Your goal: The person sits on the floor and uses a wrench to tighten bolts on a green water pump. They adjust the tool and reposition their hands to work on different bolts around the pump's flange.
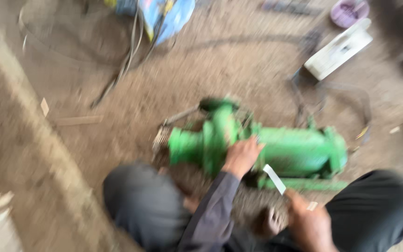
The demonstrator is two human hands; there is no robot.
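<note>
On dirt floor, green pump (295,151) under flat open left hand (241,156); right hand (309,224) gripping white strip (274,178).

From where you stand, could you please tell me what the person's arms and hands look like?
The picture is blurred. Both hands are bare, with no gloves. The left hand comes out of a long, dark greyish-purple sleeve that reaches the wrist. The right hand shows no sleeve in view; whether it wears any ring cannot be told.
</note>
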